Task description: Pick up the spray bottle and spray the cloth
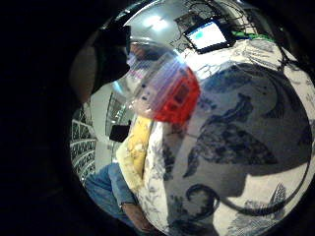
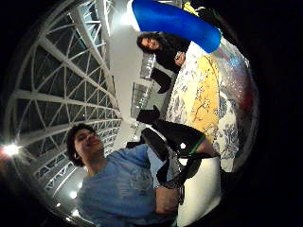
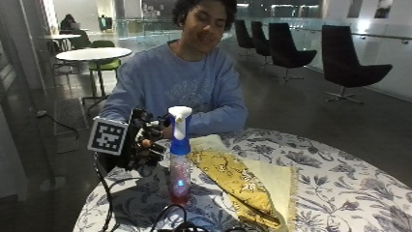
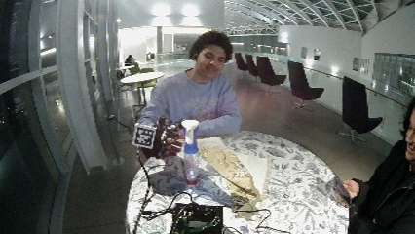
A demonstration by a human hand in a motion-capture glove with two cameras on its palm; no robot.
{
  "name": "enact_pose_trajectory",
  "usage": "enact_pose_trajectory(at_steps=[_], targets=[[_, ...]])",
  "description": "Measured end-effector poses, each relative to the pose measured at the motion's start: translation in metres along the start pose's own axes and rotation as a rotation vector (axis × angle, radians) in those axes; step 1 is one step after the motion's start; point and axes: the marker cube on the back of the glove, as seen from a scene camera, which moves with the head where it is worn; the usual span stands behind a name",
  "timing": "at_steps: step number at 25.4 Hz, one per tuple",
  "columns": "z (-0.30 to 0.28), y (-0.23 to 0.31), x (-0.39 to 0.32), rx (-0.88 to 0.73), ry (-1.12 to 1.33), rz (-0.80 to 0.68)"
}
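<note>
The spray bottle (image 3: 178,159) stands upright on the flowered tablecloth (image 3: 334,183), with a white trigger head, a blue collar and a clear body that is reddish at the base. My gloved right hand (image 3: 145,141) hovers level with the bottle's neck, on the side away from the cloth. Its fingers are loosely curled toward the bottle and hold nothing. A yellow patterned cloth (image 3: 241,180) lies spread flat just past the bottle. The little finger side palm view shows the bottle (image 1: 170,96) close by, with the cloth (image 1: 134,147) behind it. In the thumb side palm view the blue collar (image 2: 175,19) sits above the cloth (image 2: 206,94).
Black cables (image 3: 112,193) trail from the hand across the table to a black device (image 4: 198,217) at the near edge. The person's other forearm (image 3: 215,124) rests along the far table edge behind the bottle. The table (image 3: 360,212) is round.
</note>
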Motion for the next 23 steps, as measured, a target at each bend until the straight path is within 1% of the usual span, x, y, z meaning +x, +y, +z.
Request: enact_pose_trajectory(at_steps=[2, 6, 9, 14, 23], targets=[[0.001, -0.012, 0.009, 0.022, 0.004, 0.019], [0.008, -0.039, 0.021, 0.059, 0.005, 0.124], [0.015, -0.052, 0.028, 0.065, 0.014, 0.15], [0.03, -0.068, 0.034, 0.12, -0.003, 0.134], [0.05, -0.074, 0.034, 0.137, -0.016, 0.049]])
